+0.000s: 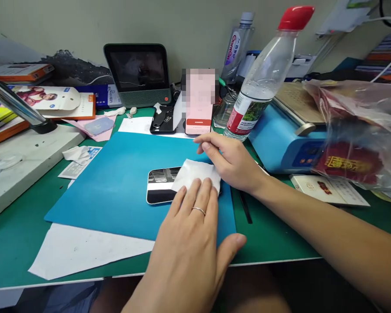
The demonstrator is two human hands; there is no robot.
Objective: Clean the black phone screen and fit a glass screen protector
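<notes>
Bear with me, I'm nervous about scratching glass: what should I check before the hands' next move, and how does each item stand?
1. Wipe under the left hand: ok, the fingers lie on it.
2. Phone supported: ok, it lies on the blue mat.
3. Whole glass in sight: not ok, the wipe hides the right part.
4. Exposed glass free of specks: cannot tell, reflections cover it.
5. Right hand steadying the phone: cannot tell, its grip is hidden.
6. Water bottle capped: ok, the red cap is on.
</notes>
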